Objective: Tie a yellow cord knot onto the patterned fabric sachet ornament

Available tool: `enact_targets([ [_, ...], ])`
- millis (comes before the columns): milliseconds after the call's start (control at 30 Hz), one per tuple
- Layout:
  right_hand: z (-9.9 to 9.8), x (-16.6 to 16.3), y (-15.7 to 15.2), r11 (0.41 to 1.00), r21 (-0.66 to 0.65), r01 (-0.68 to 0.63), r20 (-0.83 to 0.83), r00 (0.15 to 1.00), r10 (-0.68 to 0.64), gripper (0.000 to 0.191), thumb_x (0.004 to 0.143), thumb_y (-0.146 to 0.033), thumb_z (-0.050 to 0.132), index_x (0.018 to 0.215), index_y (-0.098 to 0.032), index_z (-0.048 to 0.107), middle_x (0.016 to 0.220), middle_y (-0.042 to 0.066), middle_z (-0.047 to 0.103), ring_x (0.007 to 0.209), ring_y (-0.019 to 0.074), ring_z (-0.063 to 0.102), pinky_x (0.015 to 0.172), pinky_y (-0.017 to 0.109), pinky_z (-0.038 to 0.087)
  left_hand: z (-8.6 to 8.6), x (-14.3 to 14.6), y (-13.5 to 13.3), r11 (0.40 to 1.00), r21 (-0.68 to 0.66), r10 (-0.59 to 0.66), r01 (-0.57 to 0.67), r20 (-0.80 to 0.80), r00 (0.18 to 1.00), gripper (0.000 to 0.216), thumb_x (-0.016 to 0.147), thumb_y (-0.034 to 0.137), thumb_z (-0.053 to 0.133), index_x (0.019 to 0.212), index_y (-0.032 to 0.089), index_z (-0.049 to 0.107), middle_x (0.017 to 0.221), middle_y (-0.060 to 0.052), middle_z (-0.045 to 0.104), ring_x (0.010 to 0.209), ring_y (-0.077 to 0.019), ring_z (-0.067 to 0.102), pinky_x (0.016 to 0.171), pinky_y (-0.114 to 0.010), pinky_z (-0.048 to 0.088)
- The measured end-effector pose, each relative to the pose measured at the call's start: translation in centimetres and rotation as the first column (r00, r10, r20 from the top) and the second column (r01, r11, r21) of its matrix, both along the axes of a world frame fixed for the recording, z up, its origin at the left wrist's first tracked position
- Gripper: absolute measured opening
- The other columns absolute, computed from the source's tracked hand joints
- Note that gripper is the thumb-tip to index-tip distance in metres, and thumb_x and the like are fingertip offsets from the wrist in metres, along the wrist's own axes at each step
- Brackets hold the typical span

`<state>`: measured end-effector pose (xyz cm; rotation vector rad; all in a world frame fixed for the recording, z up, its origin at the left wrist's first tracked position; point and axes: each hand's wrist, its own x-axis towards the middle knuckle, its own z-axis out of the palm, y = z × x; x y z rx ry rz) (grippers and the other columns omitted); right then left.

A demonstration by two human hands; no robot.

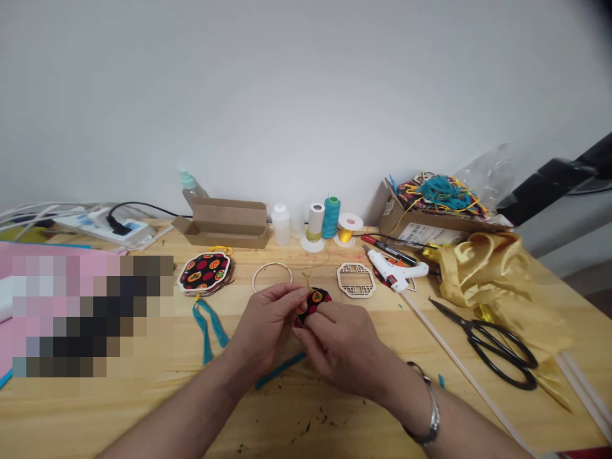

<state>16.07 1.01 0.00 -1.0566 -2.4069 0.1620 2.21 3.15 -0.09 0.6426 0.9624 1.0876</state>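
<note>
My left hand (268,322) and my right hand (342,344) meet over the middle of the wooden table (143,408). Both pinch a small fabric piece (315,299), black with red and orange spots. A thin gold thread (308,277) rises from the piece at my left fingertips. My right wrist wears a metal bracelet (430,408). A teal cord (280,371) lies on the table under my hands.
A stack of spotted fabric pieces (205,273), a round hoop (271,275) and a wooden lattice frame (356,279) lie beyond my hands. Glue gun (396,268), black scissors (497,347), gold cloth (488,268), thread spools (331,217) and cardboard boxes (224,223) stand further back and right.
</note>
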Motion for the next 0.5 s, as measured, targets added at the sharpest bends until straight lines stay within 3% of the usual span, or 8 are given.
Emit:
enact_targets([
  [133, 1.0, 0.5, 1.0, 0.982, -0.094, 0.164, -0.378, 0.906, -0.188, 0.015, 0.083, -0.020, 0.046, 0.075, -0.015, 0.057, 0.080, 0.006, 0.058, 0.080, 0.0164, 0.051, 0.072, 0.030, 0.039, -0.1, 0.0, 0.0, 1.000, 0.016, 0.005, -0.004, -0.055, 0.999, 0.008, 0.067, 0.020, 0.068, 0.072, 0.014, 0.068, 0.064, -0.002, 0.065, 0.060, -0.0113, 0.057, 0.058, -0.022, 0.044],
  [200, 0.9, 0.7, 1.8, 0.952, -0.241, 0.187, -0.477, 0.832, -0.284, 0.011, 0.082, -0.021, 0.048, 0.077, -0.015, 0.057, 0.083, 0.007, 0.059, 0.082, 0.0166, 0.053, 0.074, 0.030, 0.041, -0.2, 0.0, -0.1, 0.999, 0.043, -0.014, 0.019, -0.111, 0.994, 0.010, 0.068, 0.023, 0.068, 0.073, 0.014, 0.070, 0.064, -0.002, 0.065, 0.062, -0.0129, 0.058, 0.061, -0.024, 0.045],
  [267, 0.5, 0.6, 2.4, 0.868, -0.488, 0.095, -0.511, 0.775, -0.372, 0.012, 0.081, -0.025, 0.051, 0.078, -0.015, 0.057, 0.078, 0.005, 0.060, 0.074, 0.0155, 0.055, 0.067, 0.029, 0.044, -0.1, 0.0, -0.3, 0.996, 0.066, -0.052, 0.063, -0.158, 0.986, 0.012, 0.070, 0.025, 0.066, 0.073, 0.014, 0.070, 0.063, -0.002, 0.065, 0.062, -0.0137, 0.058, 0.061, -0.025, 0.045],
  [333, 0.2, 0.5, 2.7, 0.735, -0.677, -0.043, -0.529, 0.722, -0.445, 0.013, 0.079, -0.029, 0.052, 0.077, -0.016, 0.055, 0.068, 0.002, 0.060, 0.063, 0.0138, 0.056, 0.059, 0.027, 0.045, 0.2, 0.2, -0.5, 0.992, 0.087, -0.073, 0.092, -0.196, 0.978, 0.011, 0.070, 0.025, 0.065, 0.071, 0.015, 0.071, 0.062, -0.002, 0.066, 0.061, -0.0131, 0.057, 0.060, -0.024, 0.044],
  [400, 0.0, 0.2, 2.7, 0.636, -0.758, -0.145, -0.546, 0.675, -0.496, 0.013, 0.077, -0.029, 0.053, 0.074, -0.016, 0.052, 0.060, 0.000, 0.057, 0.055, 0.0122, 0.055, 0.053, 0.025, 0.045, 0.6, 0.3, -0.6, 0.987, 0.112, -0.087, 0.116, -0.241, 0.967, 0.011, 0.070, 0.024, 0.065, 0.068, 0.015, 0.071, 0.061, -0.001, 0.066, 0.059, -0.0118, 0.056, 0.059, -0.022, 0.044],
  [500, 0.1, 0.1, 2.6, 0.589, -0.787, -0.184, -0.552, 0.636, -0.539, 0.013, 0.075, -0.028, 0.055, 0.071, -0.017, 0.050, 0.053, -0.004, 0.051, 0.045, 0.0090, 0.049, 0.044, 0.021, 0.040, 1.0, 0.4, -0.7, 0.979, 0.124, -0.121, 0.161, -0.284, 0.951, 0.012, 0.071, 0.023, 0.063, 0.068, 0.016, 0.072, 0.061, -0.001, 0.067, 0.058, -0.0114, 0.056, 0.059, -0.022, 0.043],
])
